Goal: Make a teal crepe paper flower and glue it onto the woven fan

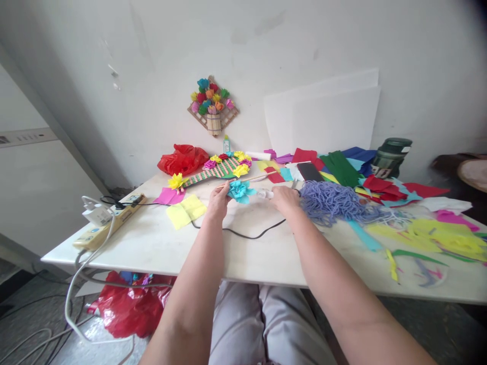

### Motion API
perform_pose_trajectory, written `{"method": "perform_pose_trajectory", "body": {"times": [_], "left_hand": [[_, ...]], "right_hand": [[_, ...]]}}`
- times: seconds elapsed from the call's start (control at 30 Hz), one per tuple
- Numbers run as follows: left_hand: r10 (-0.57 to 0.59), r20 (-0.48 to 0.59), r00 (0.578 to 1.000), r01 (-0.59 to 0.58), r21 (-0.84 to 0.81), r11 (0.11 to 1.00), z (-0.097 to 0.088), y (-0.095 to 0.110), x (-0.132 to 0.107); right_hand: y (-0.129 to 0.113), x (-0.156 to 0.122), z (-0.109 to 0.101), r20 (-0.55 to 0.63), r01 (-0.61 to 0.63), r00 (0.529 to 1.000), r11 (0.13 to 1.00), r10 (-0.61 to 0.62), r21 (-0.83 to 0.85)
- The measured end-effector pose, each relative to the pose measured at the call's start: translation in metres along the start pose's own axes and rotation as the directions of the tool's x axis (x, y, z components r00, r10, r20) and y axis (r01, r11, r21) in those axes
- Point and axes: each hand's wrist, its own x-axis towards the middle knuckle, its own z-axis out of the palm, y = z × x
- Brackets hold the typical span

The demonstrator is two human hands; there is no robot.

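Note:
My left hand (pixel 218 200) pinches a turquoise paper flower (pixel 239 190) a little above the white table (pixel 152 243). My right hand (pixel 283 196) is closed around a white glue gun (pixel 265 193) whose tip points at the flower. A black cord (pixel 247 234) runs from the gun across the table. Just behind the flower lies a striped stick frame (pixel 213 172) with yellow and pink paper flowers on it.
A power strip (pixel 110 220) with plugs sits at the left edge. Yellow and pink paper squares (pixel 186 210) lie left of my hands, lavender yarn (pixel 331 202) to the right, and coloured paper scraps (pixel 418 228) beyond it. A red bag (pixel 182 158) and a green jar (pixel 390 157) stand at the back.

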Motion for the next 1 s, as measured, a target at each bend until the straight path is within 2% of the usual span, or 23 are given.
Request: {"method": "perform_pose_trajectory", "body": {"times": [0.17,0.27,0.33,0.43,0.53,0.67,0.8,1.0], "left_hand": [[0.012,-0.041,0.999,-0.014,-0.070,0.997,-0.004,-0.001,0.002],[0.024,-0.071,0.997,-0.028,-0.065,0.998,-0.008,-0.003,0.004],[0.024,-0.087,0.996,-0.030,-0.070,0.997,-0.010,-0.004,0.006],[0.023,-0.099,0.995,-0.033,-0.101,0.994,-0.013,-0.006,0.008],[0.013,-0.112,0.994,-0.024,-0.102,0.994,-0.015,-0.008,0.009],[-0.038,-0.103,0.994,0.028,-0.101,0.994,-0.016,-0.011,0.008],[-0.104,-0.072,0.992,0.093,-0.142,0.985,-0.014,-0.012,0.007],[-0.191,-0.022,0.981,0.187,-0.114,0.976,-0.010,-0.008,0.004]], "right_hand": [[0.023,0.006,-0.013,-0.084,0.001,0.996,0.987,0.013,0.162],[0.042,0.011,-0.013,-0.040,0.036,0.999,0.926,-0.022,0.376],[0.052,0.012,-0.012,-0.013,0.056,0.998,0.795,-0.060,0.604],[0.059,0.009,-0.013,0.031,0.009,0.998,0.572,-0.060,0.820],[0.057,0.005,-0.017,0.005,0.035,0.995,0.417,-0.095,0.908],[0.046,0.000,-0.024,-0.029,0.079,0.985,0.291,-0.170,0.953],[0.035,-0.001,-0.027,-0.013,0.073,0.977,0.273,-0.214,0.959],[0.029,-0.001,-0.026,0.006,0.064,0.975,0.311,-0.220,0.948]]}}
